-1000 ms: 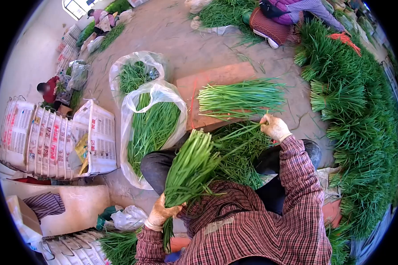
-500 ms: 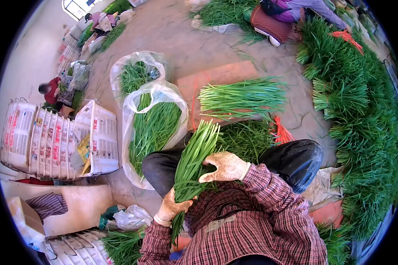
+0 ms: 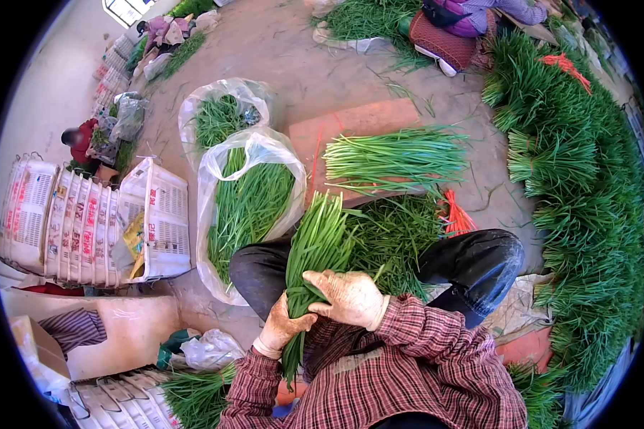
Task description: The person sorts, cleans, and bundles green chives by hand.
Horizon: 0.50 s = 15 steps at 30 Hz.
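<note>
A bundle of long green stalks (image 3: 318,239) stands upright over my lap, its pale ends pointing away from me. Around its lower part my gloved left hand (image 3: 285,329) is wrapped. My gloved right hand (image 3: 350,297) lies against the bundle just above, thumb and fingers on the stalks; its fingertips are partly hidden. Beyond my knees, a flat pile of cut stalks (image 3: 397,159) rests on a reddish board (image 3: 304,136). Loose greens (image 3: 393,232) lie between my legs, beside orange ties (image 3: 456,214).
Two clear plastic bags (image 3: 206,186) of greens stand left of the board, near stacked white crates (image 3: 168,222). Many green bundles (image 3: 587,214) line the right side. A person (image 3: 465,18) sits at the upper right, others at the upper left.
My right hand has come back from the right side to the bundle and moved slightly down along it. My left hand has kept its hold on the stalks.
</note>
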Each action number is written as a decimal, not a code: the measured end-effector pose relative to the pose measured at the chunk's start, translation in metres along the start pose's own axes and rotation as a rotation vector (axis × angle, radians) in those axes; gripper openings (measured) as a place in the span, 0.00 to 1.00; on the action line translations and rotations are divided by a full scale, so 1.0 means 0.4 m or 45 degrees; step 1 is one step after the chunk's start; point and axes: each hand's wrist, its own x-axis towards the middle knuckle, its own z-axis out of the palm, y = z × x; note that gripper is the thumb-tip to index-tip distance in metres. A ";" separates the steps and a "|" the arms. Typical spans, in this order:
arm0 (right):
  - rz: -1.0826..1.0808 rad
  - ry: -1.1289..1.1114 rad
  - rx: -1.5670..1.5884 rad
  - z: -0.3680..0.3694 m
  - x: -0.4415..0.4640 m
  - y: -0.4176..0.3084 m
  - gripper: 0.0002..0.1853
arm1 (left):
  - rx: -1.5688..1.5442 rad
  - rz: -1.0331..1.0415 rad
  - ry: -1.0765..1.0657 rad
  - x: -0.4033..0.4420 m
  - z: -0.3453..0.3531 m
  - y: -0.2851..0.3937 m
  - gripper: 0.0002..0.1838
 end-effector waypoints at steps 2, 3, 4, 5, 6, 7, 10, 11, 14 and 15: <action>-0.096 0.171 -0.118 0.004 0.006 0.040 0.26 | 0.040 0.034 -0.013 0.006 -0.005 0.006 0.35; -0.142 0.148 -0.125 0.004 0.007 0.059 0.20 | 0.057 0.043 -0.011 0.005 -0.007 0.012 0.35; -0.133 0.072 -0.056 0.004 0.014 0.070 0.18 | 0.074 0.051 -0.009 0.005 -0.007 0.020 0.34; -0.120 0.081 0.057 0.002 0.012 0.080 0.18 | 0.082 0.076 -0.023 0.009 -0.013 0.015 0.33; -0.107 0.088 0.170 0.001 0.009 0.085 0.18 | 0.081 0.073 -0.021 0.008 -0.009 0.018 0.33; -0.110 0.085 0.170 -0.002 0.007 0.083 0.18 | 0.099 0.060 0.005 0.009 -0.001 0.024 0.33; 0.044 0.046 0.339 -0.007 0.003 0.072 0.20 | 0.127 0.054 0.044 0.016 -0.001 0.023 0.32; 0.073 0.114 0.442 -0.008 0.001 0.067 0.21 | 0.141 0.059 0.048 0.018 -0.001 0.022 0.32; 0.164 0.126 0.500 -0.002 0.003 0.058 0.26 | 0.192 0.052 0.025 0.026 0.012 0.032 0.31; 0.153 0.011 0.417 0.004 0.009 0.051 0.26 | 0.198 0.050 0.022 0.029 0.006 0.026 0.31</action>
